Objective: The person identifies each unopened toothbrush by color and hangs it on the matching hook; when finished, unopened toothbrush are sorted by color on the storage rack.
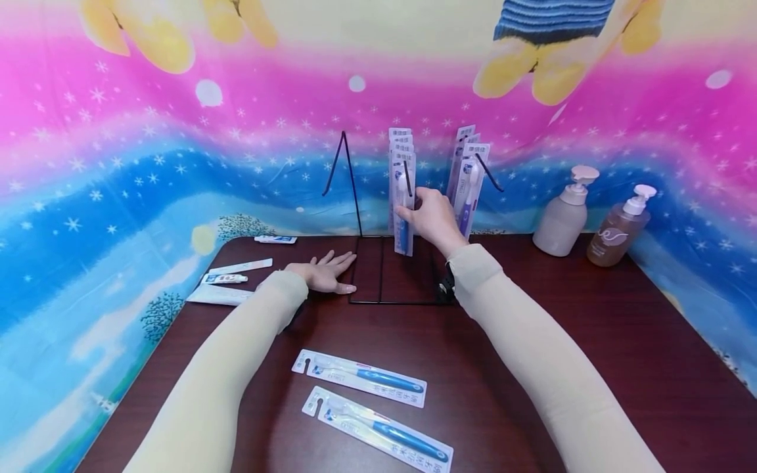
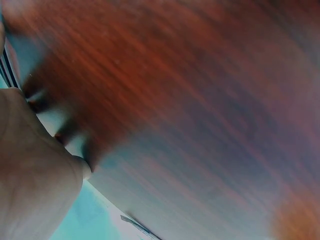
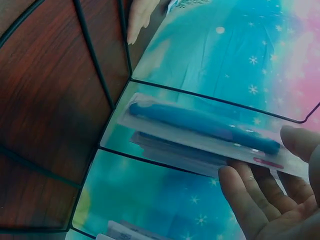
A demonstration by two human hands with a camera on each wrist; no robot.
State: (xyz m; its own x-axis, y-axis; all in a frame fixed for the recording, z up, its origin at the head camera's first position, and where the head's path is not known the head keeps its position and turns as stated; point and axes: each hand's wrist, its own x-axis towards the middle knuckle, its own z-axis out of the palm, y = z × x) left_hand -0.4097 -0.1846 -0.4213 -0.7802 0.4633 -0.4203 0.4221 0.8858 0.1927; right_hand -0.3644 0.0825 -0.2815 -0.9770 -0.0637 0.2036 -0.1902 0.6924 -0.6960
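Note:
My right hand (image 1: 434,215) pinches the front packaged toothbrush (image 1: 403,230) of the stack on the middle hook of a black wire rack (image 1: 402,303). In the right wrist view, thumb and fingers hold the blister pack (image 3: 200,125), which has a blue handle; more packs lie close behind it. My left hand (image 1: 327,272) rests on the table with fingers spread, fingertips right at the rack's left base wire. Another stack of packaged toothbrushes (image 1: 467,205), the front one purple, hangs on the right hook. The left hook (image 1: 334,164) carries nothing.
Two blue packaged toothbrushes (image 1: 367,380) (image 1: 384,430) lie at the front of the dark wooden table (image 1: 503,394). Toothpaste tubes (image 1: 225,278) and a narrow white package (image 1: 242,267) lie at the left edge. Two pump bottles (image 1: 562,220) (image 1: 618,230) stand at the back right, by a printed cloth backdrop.

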